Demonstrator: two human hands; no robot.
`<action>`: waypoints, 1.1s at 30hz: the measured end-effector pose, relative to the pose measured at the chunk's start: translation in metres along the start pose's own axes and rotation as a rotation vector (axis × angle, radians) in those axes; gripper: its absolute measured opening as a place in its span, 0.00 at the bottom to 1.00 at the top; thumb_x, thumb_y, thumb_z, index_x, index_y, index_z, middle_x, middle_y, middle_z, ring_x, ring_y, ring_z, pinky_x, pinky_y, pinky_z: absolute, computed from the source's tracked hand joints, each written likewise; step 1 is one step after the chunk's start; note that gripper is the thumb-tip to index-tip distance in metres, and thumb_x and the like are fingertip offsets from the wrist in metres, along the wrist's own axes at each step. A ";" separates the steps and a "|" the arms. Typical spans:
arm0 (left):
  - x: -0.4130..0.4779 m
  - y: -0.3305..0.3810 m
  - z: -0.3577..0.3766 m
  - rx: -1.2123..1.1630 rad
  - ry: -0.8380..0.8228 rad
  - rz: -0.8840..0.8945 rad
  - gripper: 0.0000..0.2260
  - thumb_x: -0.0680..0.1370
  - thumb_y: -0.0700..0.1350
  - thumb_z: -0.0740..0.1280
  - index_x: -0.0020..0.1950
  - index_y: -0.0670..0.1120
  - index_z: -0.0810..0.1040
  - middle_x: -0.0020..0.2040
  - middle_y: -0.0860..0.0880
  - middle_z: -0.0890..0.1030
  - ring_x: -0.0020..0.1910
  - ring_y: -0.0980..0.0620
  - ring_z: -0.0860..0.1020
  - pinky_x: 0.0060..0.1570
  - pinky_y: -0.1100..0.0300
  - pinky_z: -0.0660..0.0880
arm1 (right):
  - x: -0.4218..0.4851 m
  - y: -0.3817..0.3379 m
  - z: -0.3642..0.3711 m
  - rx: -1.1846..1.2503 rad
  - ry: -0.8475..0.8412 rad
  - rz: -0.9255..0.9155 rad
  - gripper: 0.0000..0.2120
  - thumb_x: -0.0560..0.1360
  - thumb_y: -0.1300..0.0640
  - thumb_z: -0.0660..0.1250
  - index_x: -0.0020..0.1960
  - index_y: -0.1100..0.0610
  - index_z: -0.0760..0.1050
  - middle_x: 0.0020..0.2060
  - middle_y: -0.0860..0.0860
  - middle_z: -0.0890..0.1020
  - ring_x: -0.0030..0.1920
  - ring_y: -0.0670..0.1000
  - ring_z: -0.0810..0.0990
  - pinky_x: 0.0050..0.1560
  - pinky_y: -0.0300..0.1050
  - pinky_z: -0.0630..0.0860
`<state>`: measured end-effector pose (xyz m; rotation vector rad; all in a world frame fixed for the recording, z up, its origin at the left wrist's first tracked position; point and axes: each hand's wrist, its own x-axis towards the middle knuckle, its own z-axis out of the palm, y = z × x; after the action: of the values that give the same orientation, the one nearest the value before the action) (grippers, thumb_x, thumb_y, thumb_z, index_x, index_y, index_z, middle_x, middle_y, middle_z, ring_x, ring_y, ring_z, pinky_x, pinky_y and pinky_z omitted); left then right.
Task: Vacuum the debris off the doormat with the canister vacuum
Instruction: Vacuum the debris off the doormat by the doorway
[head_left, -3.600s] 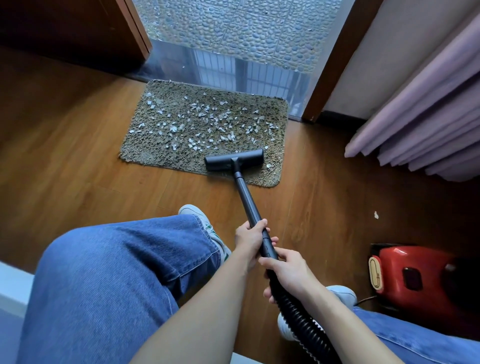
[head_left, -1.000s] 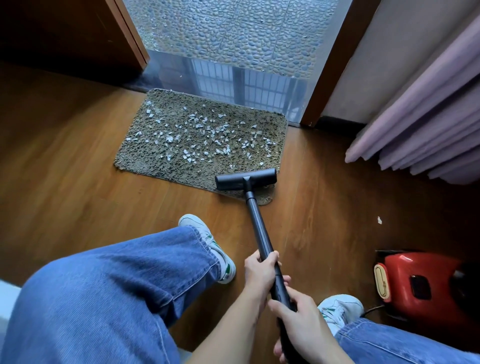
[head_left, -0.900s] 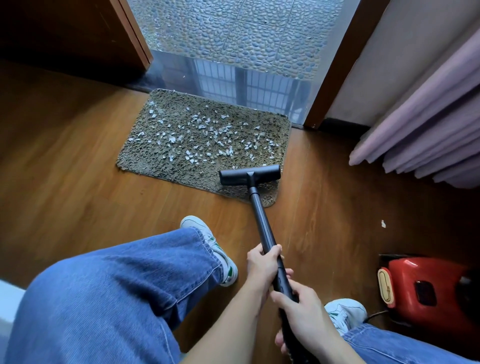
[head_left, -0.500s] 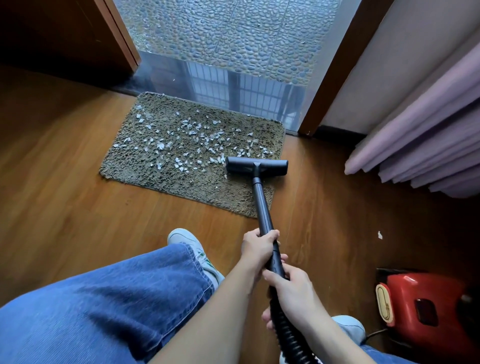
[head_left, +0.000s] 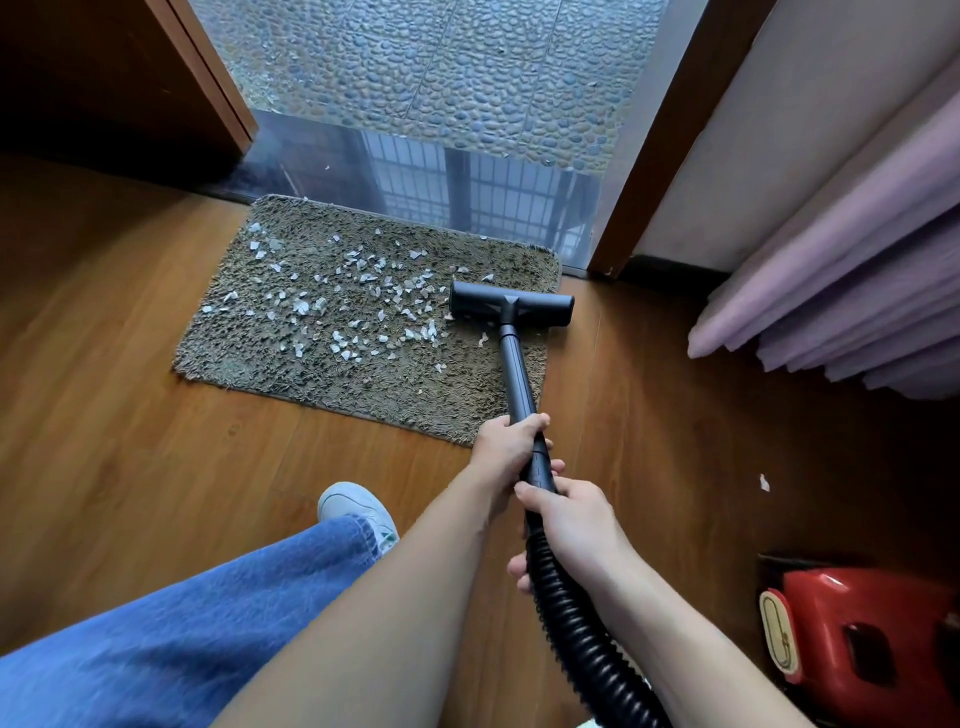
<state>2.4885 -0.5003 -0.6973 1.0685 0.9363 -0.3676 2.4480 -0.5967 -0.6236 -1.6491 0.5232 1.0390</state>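
- Now the left hand (head_left: 506, 447) has its fingers (head_left: 519, 423) curled round the wand (head_left: 517, 374); the right hand (head_left: 566, 525) grips the hose (head_left: 587, 639) just behind.
- Ahead of the fingers, the nozzle (head_left: 511, 309) rests on the mat (head_left: 234, 364), at its right edge.
- Debris (head_left: 363, 296) lies ahead-left of the fingers, the canister (head_left: 857, 629) behind-right.

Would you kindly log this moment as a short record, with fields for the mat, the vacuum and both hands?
doormat: shaggy, on the wood floor at the doorway
debris: pale scraps across the mat's left and middle; right strip mostly bare
floor head: flat at the mat's right edge, right end over the wood floor
left hand: grips the wand
right hand: grips where the wand meets the hose
canister: red, on the floor at far right
stray scrap: on the floor, right of the wand
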 end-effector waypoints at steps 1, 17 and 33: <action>0.002 0.003 0.000 -0.011 -0.009 0.002 0.06 0.81 0.41 0.68 0.47 0.41 0.73 0.41 0.42 0.79 0.24 0.49 0.80 0.23 0.61 0.76 | 0.002 -0.004 -0.001 0.022 -0.005 0.009 0.07 0.83 0.57 0.64 0.55 0.61 0.74 0.35 0.61 0.77 0.25 0.59 0.81 0.26 0.47 0.77; -0.028 -0.040 -0.015 0.089 0.058 0.020 0.04 0.79 0.38 0.69 0.51 0.37 0.77 0.39 0.41 0.79 0.28 0.48 0.81 0.31 0.57 0.81 | -0.019 0.041 -0.012 0.143 -0.126 0.062 0.06 0.82 0.60 0.67 0.57 0.60 0.75 0.32 0.57 0.72 0.22 0.55 0.76 0.21 0.43 0.73; -0.095 -0.106 -0.041 0.050 0.222 -0.057 0.07 0.78 0.41 0.70 0.45 0.39 0.75 0.33 0.44 0.80 0.26 0.46 0.82 0.34 0.54 0.81 | -0.093 0.095 0.007 -0.147 -0.121 0.054 0.11 0.83 0.57 0.66 0.62 0.62 0.73 0.35 0.60 0.73 0.21 0.56 0.77 0.20 0.42 0.74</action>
<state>2.3430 -0.5303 -0.6896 1.1463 1.1616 -0.3254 2.3240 -0.6373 -0.5978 -1.6952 0.4209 1.2336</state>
